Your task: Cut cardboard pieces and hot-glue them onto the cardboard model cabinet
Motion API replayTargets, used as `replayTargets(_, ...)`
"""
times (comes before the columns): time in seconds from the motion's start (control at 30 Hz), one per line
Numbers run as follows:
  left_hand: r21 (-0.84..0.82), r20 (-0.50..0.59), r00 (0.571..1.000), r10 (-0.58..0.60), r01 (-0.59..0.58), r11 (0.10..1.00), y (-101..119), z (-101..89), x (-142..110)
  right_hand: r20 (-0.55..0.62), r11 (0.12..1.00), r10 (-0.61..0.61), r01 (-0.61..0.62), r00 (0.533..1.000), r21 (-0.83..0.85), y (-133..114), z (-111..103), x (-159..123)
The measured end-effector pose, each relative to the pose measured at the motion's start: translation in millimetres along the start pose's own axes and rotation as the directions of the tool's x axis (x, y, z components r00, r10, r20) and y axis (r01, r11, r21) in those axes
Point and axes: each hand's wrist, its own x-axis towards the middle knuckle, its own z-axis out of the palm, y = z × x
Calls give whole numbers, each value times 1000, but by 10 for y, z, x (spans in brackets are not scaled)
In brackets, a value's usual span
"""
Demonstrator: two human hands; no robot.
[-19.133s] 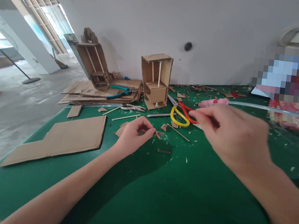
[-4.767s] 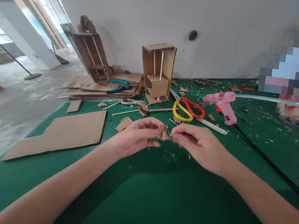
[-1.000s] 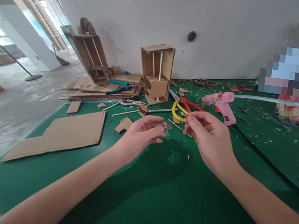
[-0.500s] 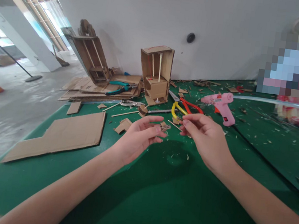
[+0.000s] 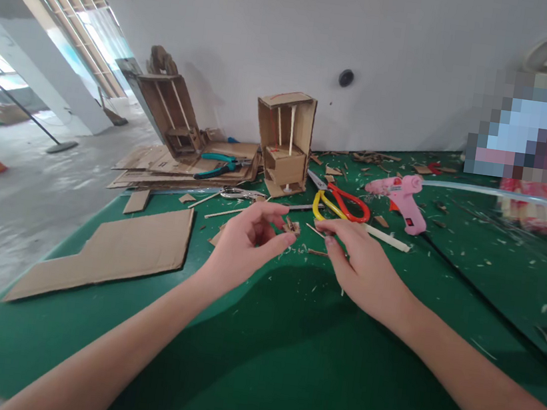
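Observation:
My left hand (image 5: 248,245) is closed in a pinch, with a small folded cardboard scrap (image 5: 293,227) between thumb and fingers. Facing it across a narrow gap, my right hand (image 5: 364,264) has thumb and fingertips pressed together; whatever they hold is too small to make out. A thin stick (image 5: 315,228) shows by the right fingertips, and I cannot tell whether it is held or lies on the table. Just beyond the right hand are scissors (image 5: 359,211) with one red and one yellow handle. A pale flat stick (image 5: 390,239) lies beside its knuckles.
A pink glue gun (image 5: 407,202) with a black cord lies at right. Behind stand a cardboard box frame (image 5: 286,166) and a taller one (image 5: 165,107). Teal-handled pliers (image 5: 218,165) rest on stacked cardboard. A large cut cardboard sheet (image 5: 132,240) lies left on the green table (image 5: 251,377).
My left fingers have curled in closer around the cardboard scrap. My right hand has moved slightly left and lower, and more of the scissors and the pale stick shows.

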Motion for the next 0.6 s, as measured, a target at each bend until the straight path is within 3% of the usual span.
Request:
replayTargets(0.1,-24,23,999,-39,39,999,-17,20,-3,15,999,6,-6,1000,-42,27,-32,5)
replayTargets(0.3,1,29,996,-84,84,996,-31,35,16,254,929,-35,126,967,-349,132,-36,23)
replayTargets(0.6,98,42,989,-142,138,986,-54,30,13,348,906,-142,263,927,-331,115,9,55)
